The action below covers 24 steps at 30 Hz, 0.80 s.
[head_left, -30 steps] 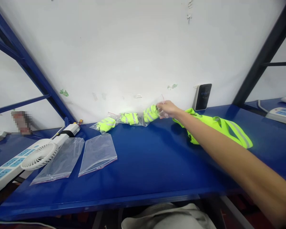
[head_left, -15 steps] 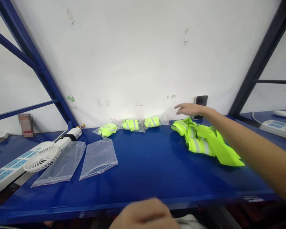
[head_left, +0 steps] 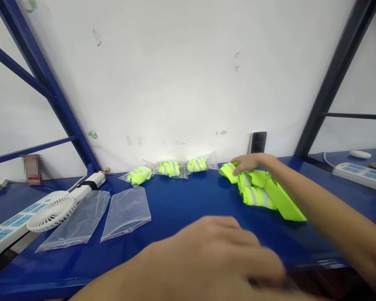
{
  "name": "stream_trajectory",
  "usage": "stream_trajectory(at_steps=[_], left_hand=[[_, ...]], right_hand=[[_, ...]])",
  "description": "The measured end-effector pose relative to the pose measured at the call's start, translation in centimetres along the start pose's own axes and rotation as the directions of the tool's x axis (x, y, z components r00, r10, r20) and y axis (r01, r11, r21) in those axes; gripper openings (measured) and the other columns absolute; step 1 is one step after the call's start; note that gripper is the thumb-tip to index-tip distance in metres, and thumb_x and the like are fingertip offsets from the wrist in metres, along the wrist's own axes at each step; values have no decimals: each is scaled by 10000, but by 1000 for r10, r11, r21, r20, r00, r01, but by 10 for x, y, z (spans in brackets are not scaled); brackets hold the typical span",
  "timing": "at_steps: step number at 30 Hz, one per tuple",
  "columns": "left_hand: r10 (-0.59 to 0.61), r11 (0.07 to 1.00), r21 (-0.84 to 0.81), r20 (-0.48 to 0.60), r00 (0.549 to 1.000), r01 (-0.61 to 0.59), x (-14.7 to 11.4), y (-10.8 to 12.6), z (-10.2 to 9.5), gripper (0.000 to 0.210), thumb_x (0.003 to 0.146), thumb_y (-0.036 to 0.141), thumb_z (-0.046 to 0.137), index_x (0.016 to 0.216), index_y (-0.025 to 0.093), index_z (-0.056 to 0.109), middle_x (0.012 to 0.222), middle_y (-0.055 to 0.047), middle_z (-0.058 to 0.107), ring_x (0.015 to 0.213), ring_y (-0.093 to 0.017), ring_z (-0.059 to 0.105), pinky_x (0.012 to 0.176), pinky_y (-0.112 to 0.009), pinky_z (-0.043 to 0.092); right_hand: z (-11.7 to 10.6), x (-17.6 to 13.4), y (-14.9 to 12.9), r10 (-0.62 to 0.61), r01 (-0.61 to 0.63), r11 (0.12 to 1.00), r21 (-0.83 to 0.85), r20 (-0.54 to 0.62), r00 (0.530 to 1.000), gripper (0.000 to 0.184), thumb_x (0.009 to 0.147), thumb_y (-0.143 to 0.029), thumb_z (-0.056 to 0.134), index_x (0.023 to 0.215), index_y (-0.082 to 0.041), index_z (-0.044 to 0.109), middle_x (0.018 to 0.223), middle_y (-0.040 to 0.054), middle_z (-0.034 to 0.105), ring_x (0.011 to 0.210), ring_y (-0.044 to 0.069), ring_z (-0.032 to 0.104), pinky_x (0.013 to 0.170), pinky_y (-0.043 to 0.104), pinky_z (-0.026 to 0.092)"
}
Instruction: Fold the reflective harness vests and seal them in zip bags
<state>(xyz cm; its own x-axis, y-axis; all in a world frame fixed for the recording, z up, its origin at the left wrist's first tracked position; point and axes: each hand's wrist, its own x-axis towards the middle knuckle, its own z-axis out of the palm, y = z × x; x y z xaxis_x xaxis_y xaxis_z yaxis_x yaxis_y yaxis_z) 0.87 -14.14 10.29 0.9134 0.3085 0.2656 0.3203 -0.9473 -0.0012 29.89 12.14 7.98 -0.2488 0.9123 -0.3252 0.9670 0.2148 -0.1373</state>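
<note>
At the back right lies a pile of neon-yellow reflective vests (head_left: pixel 257 196), rolled up with silver stripes and a loose flap hanging to the front. My right hand (head_left: pixel 246 161) reaches in from the right, its fingers curled over the far-left roll of the pile. Low in the foreground, my left hand (head_left: pixel 216 255) is over the near side of the blue shelf (head_left: pixel 181 209), smeared by motion. Its fingers look bent, but their tips and anything in them cannot be made out.
Three bagged vests (head_left: pixel 168 169) lie along the wall. Two clear zip bags (head_left: pixel 127 211) lie flat at the left, beside a white handheld fan (head_left: pixel 53 213) and a power strip (head_left: pixel 11 225). A dark phone-like device (head_left: pixel 258 142) leans on the wall. Blue posts (head_left: pixel 59 100) frame the shelf.
My right hand has come down from above the vests onto the far-left roll. My left hand has risen from the bottom edge and moved forward and right over the shelf.
</note>
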Motion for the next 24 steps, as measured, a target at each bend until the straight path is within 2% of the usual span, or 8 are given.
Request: stream_trajectory(at_steps=[3,5,7,9,13,16,20,24], left_hand=[[-26,999,25,1,1000,26,23,-53,21,306,932,269,496,1185,297,665,848,-35,730,747,-205,661,738,-391,522],[-156,981,-117,20,988,157,27,-93,41,276,939,204,466,1119,234,672,909,-38,743,823,-194,685,783,-347,522],[-280,908,-313,44,959,279,24,-128,61,288,942,175,435,1126,202,655,848,-24,726,730,-161,667,726,-297,522],[-393,850,-401,-54,918,341,17,-152,78,296,943,180,433,1165,192,628,886,-34,710,762,-165,659,734,-296,532],[-540,827,-365,-305,785,427,1,-164,96,403,952,305,511,1346,221,526,1240,-130,609,1115,-251,616,919,-419,541],[-525,840,-312,-263,809,444,-7,-159,98,596,909,411,611,1456,261,424,1444,-165,460,1369,-322,448,1086,-527,445],[-498,842,-319,-151,854,434,-15,-160,92,735,891,400,632,1534,267,300,1505,-166,413,1401,-328,420,1137,-540,389],[-503,830,-329,-96,859,450,-23,-167,90,720,910,476,609,1536,262,326,1462,-147,478,1343,-311,490,1122,-508,411]], right_hand=[[1,2,-17,-35,35,999,-14,-38,999,977,718,-565,736,1542,-137,431,1590,184,385,1420,418,430,1133,513,396],[3,4,-30,-71,70,997,-18,-72,995,988,705,-557,758,1536,-127,438,1580,194,399,1407,421,444,1135,521,385],[6,5,-43,-123,121,992,-18,-94,988,987,699,-567,768,1529,-136,452,1568,189,421,1403,409,452,1143,506,375],[10,2,-57,-184,183,983,-21,-96,978,995,695,-618,759,1523,-150,464,1562,176,435,1403,396,455,1149,490,370],[20,-14,-88,-294,294,956,-15,-72,953,1023,712,-746,678,1507,-132,483,1547,191,451,1384,415,472,1118,499,396],[34,-30,-114,-377,376,926,-31,-96,921,911,790,-738,607,1471,-139,520,1384,202,612,1230,407,602,990,484,478],[60,-37,-131,-462,467,883,-55,-287,839,689,860,-679,569,1316,-166,627,1067,164,735,957,360,694,782,413,511],[81,-27,-118,-475,598,775,203,-435,765,715,873,-611,611,1458,-214,502,1095,106,726,863,259,686,757,362,518]])
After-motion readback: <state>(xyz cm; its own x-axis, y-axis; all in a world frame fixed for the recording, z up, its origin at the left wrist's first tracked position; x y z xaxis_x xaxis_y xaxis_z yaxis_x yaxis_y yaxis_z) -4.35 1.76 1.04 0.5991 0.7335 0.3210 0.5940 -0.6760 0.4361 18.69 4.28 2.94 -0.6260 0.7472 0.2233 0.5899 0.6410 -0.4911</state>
